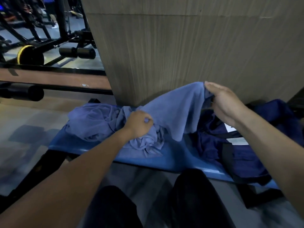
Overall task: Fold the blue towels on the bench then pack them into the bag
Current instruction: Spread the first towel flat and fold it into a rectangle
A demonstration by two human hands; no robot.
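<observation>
We hold one blue towel [174,111] stretched above the surface [172,155]: our left hand [139,124] bunches its lower end, our right hand [223,102] pinches its top corner. The dark bag [246,155], cut off rightward, blurs into shadow.

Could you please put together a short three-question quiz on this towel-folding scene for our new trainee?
1. True or false: a towel is already packed in the navy bag.
2. Which hand lifts a corner of the towel highest? A) left hand B) right hand
3. What do the crumpled towels lie on?

Key:
1. False; none shows in the bag, and none looks folded.
2. B; the right hand pinches the raised corner, while the left hand grips bunched cloth lower down.
3. The blue bench.
</observation>
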